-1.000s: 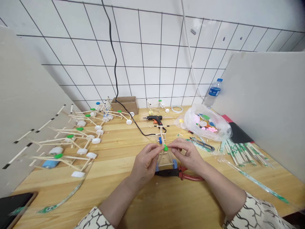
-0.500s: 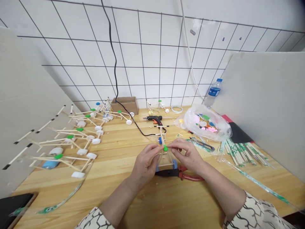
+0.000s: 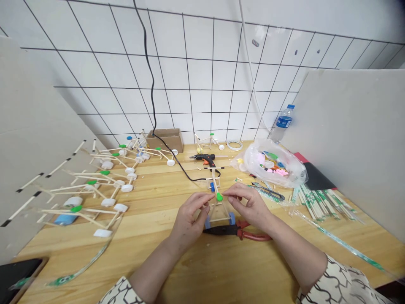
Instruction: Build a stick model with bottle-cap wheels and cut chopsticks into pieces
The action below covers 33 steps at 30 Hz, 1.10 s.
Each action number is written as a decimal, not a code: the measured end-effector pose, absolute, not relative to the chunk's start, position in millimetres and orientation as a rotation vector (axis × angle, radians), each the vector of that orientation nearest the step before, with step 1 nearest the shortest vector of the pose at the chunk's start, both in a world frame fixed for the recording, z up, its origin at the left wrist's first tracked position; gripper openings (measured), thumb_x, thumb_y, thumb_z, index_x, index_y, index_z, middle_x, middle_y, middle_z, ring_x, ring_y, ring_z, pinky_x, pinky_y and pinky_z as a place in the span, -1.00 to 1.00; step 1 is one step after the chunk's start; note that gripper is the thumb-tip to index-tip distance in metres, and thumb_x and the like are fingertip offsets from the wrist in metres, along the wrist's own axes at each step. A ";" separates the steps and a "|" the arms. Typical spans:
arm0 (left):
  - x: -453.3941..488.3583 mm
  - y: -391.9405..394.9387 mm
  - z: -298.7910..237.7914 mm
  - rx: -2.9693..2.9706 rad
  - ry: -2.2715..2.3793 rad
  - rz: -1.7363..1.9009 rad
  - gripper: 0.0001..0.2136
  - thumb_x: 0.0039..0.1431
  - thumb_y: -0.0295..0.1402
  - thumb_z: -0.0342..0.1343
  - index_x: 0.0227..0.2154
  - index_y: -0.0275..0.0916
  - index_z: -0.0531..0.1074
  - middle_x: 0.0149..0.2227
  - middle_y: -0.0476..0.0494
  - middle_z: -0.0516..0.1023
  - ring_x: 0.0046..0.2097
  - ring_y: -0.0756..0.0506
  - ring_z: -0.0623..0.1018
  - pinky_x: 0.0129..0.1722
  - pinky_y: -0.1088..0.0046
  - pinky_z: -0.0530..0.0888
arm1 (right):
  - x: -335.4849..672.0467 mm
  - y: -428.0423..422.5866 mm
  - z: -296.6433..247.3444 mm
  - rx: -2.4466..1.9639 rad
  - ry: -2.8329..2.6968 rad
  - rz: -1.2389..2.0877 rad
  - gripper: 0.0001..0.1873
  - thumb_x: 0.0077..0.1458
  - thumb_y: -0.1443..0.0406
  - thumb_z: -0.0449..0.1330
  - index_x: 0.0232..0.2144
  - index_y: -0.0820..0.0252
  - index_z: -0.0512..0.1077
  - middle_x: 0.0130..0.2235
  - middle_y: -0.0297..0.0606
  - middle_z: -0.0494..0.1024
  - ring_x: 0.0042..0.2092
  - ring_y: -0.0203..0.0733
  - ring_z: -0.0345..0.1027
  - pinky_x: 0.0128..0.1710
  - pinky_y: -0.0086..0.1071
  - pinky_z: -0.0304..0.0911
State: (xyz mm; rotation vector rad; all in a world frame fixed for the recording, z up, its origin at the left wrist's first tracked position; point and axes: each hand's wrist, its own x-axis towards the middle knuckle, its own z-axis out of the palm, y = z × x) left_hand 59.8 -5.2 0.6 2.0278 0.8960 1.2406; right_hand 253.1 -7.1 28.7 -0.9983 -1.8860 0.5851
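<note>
The stick model [image 3: 218, 214] stands on the tabletop [image 3: 190, 274] just behind the red-handled pliers [image 3: 243, 233], its frame joined, blue cap wheels [image 3: 232, 218] on, a green cap [image 3: 219, 196] at its top. The left hand [image 3: 189, 219] and right hand [image 3: 250, 207] pinch that top from either side, fingertips closed on it, though whether they grip the cap or the stick beneath is hard to see; I judge the cap the last piece, not yet let go. Finished models [image 3: 104, 185] lie well to the left, the glue gun [image 3: 205, 157] and bag of caps [image 3: 272, 162] behind.
</note>
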 end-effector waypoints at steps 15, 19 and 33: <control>63.1 -9.0 2.1 2.024 0.879 1.217 -0.70 0.14 -0.51 -0.03 -0.08 -0.19 0.41 -0.22 -0.16 0.43 -0.27 -0.03 0.43 -0.28 0.46 0.42 | 250.8 -8.0 27.1 -0.964 -1.892 0.595 -0.78 0.06 0.42 0.08 -0.31 0.14 0.51 -0.44 -0.27 0.45 -0.43 -0.30 0.26 -0.42 -0.42 0.19; 62.3 -8.1 1.1 2.023 0.882 1.214 -0.71 0.14 -0.49 -0.03 -0.09 -0.18 0.41 -0.21 -0.17 0.43 -0.26 -0.03 0.43 -0.26 0.44 0.43 | 250.9 -7.9 27.5 -0.984 -1.893 0.584 -0.79 0.05 0.41 0.08 -0.31 0.15 0.50 -0.44 -0.26 0.45 -0.43 -0.29 0.26 -0.41 -0.40 0.19; 64.3 -2.2 10.0 1.814 0.925 1.187 -0.72 0.08 -0.49 0.02 -0.13 -0.25 0.45 -0.24 -0.19 0.48 -0.26 -0.05 0.47 -0.28 0.43 0.44 | 249.6 -7.7 28.2 -1.077 -1.856 0.704 -0.79 0.07 0.37 0.06 -0.31 0.19 0.49 -0.43 -0.25 0.44 -0.41 -0.28 0.28 -0.41 -0.40 0.20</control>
